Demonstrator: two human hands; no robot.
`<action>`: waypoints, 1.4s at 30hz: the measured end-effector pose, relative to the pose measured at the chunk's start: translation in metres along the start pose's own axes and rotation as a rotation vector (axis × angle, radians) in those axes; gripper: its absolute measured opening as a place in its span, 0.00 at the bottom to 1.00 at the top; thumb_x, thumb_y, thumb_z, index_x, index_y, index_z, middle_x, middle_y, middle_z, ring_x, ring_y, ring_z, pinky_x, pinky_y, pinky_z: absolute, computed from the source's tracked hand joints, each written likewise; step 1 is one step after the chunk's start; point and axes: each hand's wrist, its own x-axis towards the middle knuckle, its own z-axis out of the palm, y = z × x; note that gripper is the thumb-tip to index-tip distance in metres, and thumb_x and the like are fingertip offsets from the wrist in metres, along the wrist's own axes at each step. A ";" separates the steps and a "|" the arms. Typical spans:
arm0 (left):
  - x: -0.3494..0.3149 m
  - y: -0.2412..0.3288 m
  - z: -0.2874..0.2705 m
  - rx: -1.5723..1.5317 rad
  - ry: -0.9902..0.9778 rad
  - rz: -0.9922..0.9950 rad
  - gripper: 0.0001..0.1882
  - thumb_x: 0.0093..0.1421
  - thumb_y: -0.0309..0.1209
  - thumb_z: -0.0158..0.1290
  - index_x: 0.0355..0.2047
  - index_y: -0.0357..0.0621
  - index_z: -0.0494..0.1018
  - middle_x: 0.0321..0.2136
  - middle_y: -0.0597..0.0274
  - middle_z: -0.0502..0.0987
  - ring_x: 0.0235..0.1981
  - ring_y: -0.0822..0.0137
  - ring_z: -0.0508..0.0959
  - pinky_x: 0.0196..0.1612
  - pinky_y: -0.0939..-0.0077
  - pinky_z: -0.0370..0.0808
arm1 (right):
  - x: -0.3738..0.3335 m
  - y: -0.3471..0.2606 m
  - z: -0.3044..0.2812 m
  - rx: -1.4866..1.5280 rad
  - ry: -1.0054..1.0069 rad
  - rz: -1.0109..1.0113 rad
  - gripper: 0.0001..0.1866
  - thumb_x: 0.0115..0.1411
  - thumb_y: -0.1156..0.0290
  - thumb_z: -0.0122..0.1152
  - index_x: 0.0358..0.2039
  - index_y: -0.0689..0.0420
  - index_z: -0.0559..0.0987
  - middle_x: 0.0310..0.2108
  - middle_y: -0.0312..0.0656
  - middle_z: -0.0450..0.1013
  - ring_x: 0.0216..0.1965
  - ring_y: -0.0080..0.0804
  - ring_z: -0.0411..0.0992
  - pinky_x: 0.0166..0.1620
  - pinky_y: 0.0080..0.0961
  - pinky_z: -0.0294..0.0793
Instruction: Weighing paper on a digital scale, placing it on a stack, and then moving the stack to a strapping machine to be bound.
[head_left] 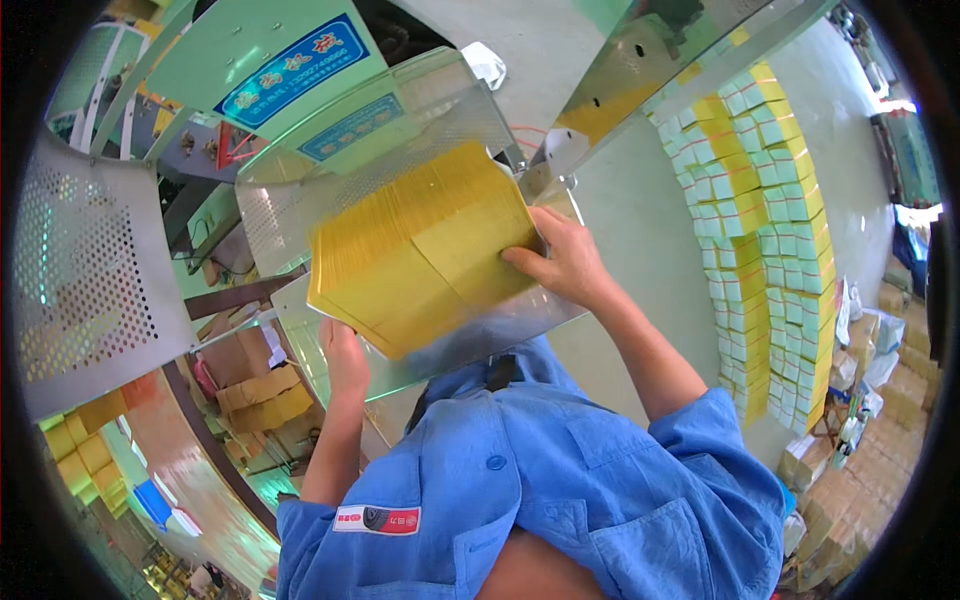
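Yellow paper in a thick stack [425, 250] lies over the machine's perforated tray [275, 205], between both hands. The right hand [565, 258] grips its right edge, thumb on top; the left hand [344, 355] seems to grasp the lower-left corner, fingers partly hidden. Banded bundles [790, 255] line the floor [640, 300] to the right.

Ahead: the transparent cover [275, 200] and the green machine panel [205, 65] stand in your way beyond the yellow paper stack [430, 250].
Upper right: a slanting metal beam [625, 75] narrows your passage near your right fingers [557, 232].
Right side: open room over the grey floor [635, 205], bounded by rows of banded bundles [740, 240].
Left side: a perforated metal panel [90, 260] bars the way, well apart from your left fingers [333, 338].
Toward you: only a narrow gap before your blue shirt [550, 450].
Under the stack: clearance hidden.
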 end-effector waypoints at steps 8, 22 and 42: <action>-0.002 0.001 -0.008 -0.812 -0.137 -0.774 0.30 0.71 0.52 0.32 0.60 0.40 0.63 0.54 0.58 0.70 0.53 0.66 0.71 0.56 0.69 0.67 | 0.009 0.016 0.009 0.087 -0.269 0.241 0.21 0.61 0.54 0.53 0.40 0.61 0.79 0.34 0.51 0.77 0.35 0.45 0.76 0.41 0.35 0.72; -0.002 -0.003 -0.009 -0.776 -0.155 -0.631 0.34 0.70 0.54 0.33 0.59 0.35 0.63 0.55 0.56 0.70 0.55 0.65 0.70 0.58 0.70 0.65 | 0.006 -0.003 -0.008 -0.260 -0.206 0.073 0.13 0.59 0.69 0.44 0.33 0.63 0.76 0.32 0.58 0.74 0.38 0.58 0.72 0.43 0.47 0.70; 0.000 0.004 0.005 -0.896 -0.080 -0.601 0.31 0.70 0.50 0.35 0.56 0.33 0.65 0.51 0.55 0.73 0.48 0.65 0.75 0.50 0.72 0.72 | -0.017 0.032 0.006 0.243 -0.072 0.333 0.19 0.65 0.61 0.50 0.48 0.61 0.78 0.33 0.39 0.78 0.32 0.27 0.73 0.38 0.26 0.74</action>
